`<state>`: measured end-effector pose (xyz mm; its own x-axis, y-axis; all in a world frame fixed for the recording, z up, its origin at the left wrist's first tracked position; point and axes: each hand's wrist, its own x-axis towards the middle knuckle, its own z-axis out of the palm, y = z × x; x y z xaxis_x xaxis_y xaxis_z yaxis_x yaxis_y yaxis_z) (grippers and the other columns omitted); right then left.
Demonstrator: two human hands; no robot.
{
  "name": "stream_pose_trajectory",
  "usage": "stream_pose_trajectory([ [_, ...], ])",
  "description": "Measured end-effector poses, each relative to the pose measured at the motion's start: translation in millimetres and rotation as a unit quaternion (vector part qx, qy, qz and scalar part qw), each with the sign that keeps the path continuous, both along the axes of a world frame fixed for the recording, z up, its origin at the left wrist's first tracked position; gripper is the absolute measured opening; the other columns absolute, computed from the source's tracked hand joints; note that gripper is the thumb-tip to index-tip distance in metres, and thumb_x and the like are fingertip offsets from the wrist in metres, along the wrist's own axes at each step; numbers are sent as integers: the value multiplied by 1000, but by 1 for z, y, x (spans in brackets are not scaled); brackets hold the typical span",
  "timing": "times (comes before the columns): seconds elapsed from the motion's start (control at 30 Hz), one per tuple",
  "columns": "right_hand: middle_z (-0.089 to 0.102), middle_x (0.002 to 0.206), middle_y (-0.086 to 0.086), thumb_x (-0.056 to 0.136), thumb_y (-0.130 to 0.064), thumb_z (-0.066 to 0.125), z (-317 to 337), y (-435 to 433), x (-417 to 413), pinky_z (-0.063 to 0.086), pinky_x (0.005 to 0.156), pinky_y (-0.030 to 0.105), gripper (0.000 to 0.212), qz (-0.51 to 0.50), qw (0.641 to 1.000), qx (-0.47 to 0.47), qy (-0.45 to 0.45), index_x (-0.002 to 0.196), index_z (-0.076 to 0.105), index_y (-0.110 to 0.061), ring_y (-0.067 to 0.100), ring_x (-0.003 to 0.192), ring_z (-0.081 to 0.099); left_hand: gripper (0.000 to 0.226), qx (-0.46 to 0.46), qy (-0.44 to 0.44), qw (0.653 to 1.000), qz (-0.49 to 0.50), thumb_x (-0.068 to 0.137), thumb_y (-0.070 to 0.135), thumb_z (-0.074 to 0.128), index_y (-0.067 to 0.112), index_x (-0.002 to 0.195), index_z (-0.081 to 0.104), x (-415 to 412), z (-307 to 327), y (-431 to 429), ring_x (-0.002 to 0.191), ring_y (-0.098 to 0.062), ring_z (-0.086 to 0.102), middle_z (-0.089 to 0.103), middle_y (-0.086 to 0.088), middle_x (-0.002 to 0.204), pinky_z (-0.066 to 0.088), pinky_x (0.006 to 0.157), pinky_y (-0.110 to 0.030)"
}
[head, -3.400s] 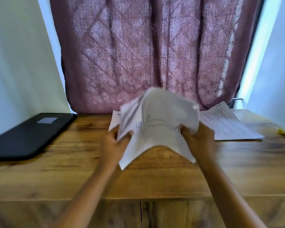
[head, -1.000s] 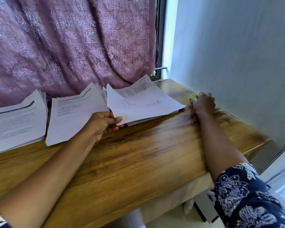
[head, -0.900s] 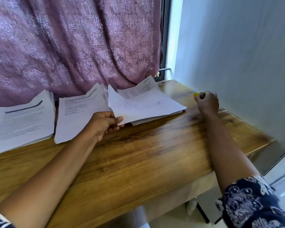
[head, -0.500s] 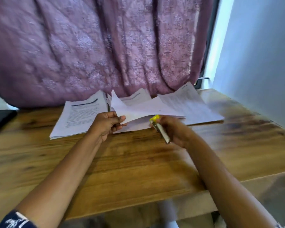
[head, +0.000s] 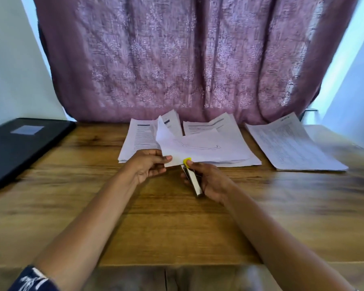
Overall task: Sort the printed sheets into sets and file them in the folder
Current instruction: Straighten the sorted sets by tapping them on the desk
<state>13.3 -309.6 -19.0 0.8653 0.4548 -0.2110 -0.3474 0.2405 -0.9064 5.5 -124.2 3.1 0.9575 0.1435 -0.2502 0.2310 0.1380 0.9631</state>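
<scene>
- Pinching the near left corner of a loose set of sheets, the left hand holds it just above the table, thumb on top and fingers curled beneath.
- Right hand: fingers wrapped round a stapler, thumb by its yellow tip.
- Stapler's long axis: from the palm away toward the sheets, leaning slightly left. Its mouth meets the near edge of the set, just right of the left thumb. Whether paper already sits inside the mouth cannot be told.
- Likely next move: a short push forward, then a squeeze at that corner.
- Folder: flat at the far left, well apart, nearer the left hand.
- Another pile lies to the right.
</scene>
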Motion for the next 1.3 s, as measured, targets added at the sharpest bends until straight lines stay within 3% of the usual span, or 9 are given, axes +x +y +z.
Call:
stream_pose_trajectory([
  [0.1,64,83,6,86,-16,65,-3,4,-1,56,69,27,17,-17,999,20,18,96,63,-2,17,78,64,12,12,-11,1000,6,77,-2,74,5,79,65,0,-4,-1,46,-2,58,68,0,65,51,46,-16],
  [0.27,70,78,5,83,-15,67,-4,13,-1,56,73,31,21,-32,997,52,45,100,64,-3,18,76,66,14,18,-30,999,12,76,-1,75,4,86,68,-1,-7,-4,68,-12,64,70,-7,85,54,50,-16],
  [0.6,67,83,8,82,-17,71,-4,16,2,58,68,32,30,-55,995,59,56,106,63,-2,17,73,67,12,17,-38,999,8,75,-4,74,2,83,67,-2,-9,-4,63,-9,65,69,-6,82,54,51,-16],
  [1.0,65,70,7,84,-15,71,-4,20,4,56,75,34,16,-105,993,32,40,84,63,-1,14,64,64,14,6,-50,999,2,74,0,76,4,85,68,-1,-14,-7,63,-7,68,72,-2,76,54,52,-18],
  [1.13,63,74,11,82,-11,72,-3,19,6,59,66,32,18,-133,990,26,32,87,61,3,14,58,63,7,-17,-44,999,3,81,3,71,4,87,67,0,-14,-4,56,-9,68,72,-4,65,55,50,-18],
  [1.3,63,79,9,84,-16,70,3,7,3,59,70,35,18,-72,996,-8,47,91,62,-1,16,71,63,4,-10,-56,998,15,84,2,69,5,86,67,0,-17,-9,56,-9,68,72,-4,67,55,50,-19],
])
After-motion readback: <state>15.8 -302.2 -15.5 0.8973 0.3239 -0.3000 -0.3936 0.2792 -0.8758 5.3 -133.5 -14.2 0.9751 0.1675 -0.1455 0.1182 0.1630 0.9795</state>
